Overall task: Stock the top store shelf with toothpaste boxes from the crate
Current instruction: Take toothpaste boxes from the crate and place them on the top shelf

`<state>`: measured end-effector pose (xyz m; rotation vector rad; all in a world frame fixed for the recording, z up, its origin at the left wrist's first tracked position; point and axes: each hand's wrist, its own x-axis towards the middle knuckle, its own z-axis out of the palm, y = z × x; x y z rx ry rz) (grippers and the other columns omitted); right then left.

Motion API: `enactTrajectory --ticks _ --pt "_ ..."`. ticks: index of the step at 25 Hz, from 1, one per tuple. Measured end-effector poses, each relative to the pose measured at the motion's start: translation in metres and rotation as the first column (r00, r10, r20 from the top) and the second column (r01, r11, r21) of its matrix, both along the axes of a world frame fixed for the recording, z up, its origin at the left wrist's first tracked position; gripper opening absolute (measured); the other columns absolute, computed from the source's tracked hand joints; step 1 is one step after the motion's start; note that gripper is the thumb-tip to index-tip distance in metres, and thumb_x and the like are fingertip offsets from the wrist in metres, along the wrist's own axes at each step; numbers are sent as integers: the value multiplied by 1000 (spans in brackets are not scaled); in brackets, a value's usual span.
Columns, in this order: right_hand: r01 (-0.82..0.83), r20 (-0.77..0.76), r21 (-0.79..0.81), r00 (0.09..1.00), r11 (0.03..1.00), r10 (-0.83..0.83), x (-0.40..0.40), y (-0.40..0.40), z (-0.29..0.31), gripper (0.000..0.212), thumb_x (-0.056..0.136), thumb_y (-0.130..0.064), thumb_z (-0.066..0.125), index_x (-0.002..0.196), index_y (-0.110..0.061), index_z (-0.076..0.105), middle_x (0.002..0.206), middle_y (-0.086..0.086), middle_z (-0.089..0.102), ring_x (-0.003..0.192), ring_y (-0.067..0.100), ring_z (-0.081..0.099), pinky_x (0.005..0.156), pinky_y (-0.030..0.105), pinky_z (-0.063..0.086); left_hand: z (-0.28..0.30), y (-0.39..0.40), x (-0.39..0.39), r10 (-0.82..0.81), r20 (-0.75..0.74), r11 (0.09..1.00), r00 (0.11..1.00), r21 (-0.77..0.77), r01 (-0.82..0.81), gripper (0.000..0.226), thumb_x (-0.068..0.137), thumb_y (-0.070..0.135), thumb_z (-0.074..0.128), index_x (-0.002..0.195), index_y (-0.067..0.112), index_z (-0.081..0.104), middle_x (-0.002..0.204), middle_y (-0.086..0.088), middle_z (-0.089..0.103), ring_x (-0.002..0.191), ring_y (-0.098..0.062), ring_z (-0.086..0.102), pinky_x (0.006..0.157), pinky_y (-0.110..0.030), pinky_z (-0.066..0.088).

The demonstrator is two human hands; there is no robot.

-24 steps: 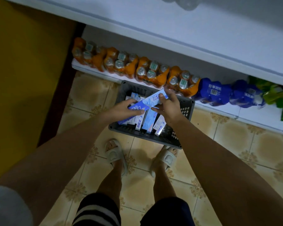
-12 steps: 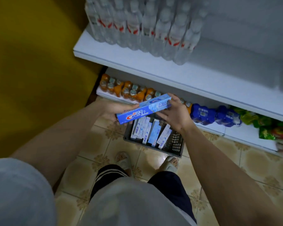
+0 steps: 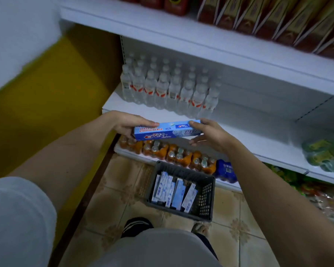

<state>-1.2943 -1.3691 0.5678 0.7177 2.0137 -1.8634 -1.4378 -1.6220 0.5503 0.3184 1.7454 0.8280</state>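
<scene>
Though blurred, crate (image 3: 206,197) with toothpaste boxes (image 3: 174,191)

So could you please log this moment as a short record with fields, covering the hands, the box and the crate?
held item: blue toothpaste box, level, lengthwise between the hands
left hand: grip on the box's left end
right hand: grip on the box's right end
crate: dark, on the tiled floor, more toothpaste boxes inside
nearest shelf: water bottles at its left, bare board to their right
</scene>
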Motion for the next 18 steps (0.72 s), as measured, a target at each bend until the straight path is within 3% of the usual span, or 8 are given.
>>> enactTrajectory --ticks 2,5,10,15,18 --pt "-33 -21 23 999 999 33 -4 -3 15 33 93 -31 65 118 -12 59 109 15 68 85 28 72 82 40 60 16 -5 -8 -28 -16 999 999 14 29 94 51 68 83 130 24 58 118 -10 65 100 -21 62 73 -31 54" --pt "-43 -110 -48 993 998 37 -10 -4 36 24 92 -15 65 115 -9 59 109 15 65 92 27 69 87 39 58 43 -11 -17 -84 -12 996 996 27 85 72 62 46 86 128 29 62 121 -7 65 103 -18 63 75 -28 53" --pt "-10 -58 106 998 994 16 -26 -8 71 46 90 -44 65 110 -2 65 82 14 69 58 23 61 64 35 58 88 -13 -21 -49 -55 999 997 -3 49 59 72 41 77 126 24 59 104 -1 71 87 -12 68 68 -28 56" --pt "-80 -122 129 988 988 96 -37 5 113 52 89 -49 63 113 -3 64 87 16 66 59 23 60 63 33 56 143 -6 -28 -20 -209 1000 978 -4 20 58 69 44 80 119 18 64 107 -7 70 93 -16 69 59 -25 54" --pt "-119 -270 214 947 969 176 -47 16 164 40 88 -36 70 112 -6 60 95 16 63 66 28 65 64 38 58 197 0 -36 40 -322 998 946 48 -26 48 73 43 77 113 18 66 91 -2 71 78 -11 67 53 -22 49"
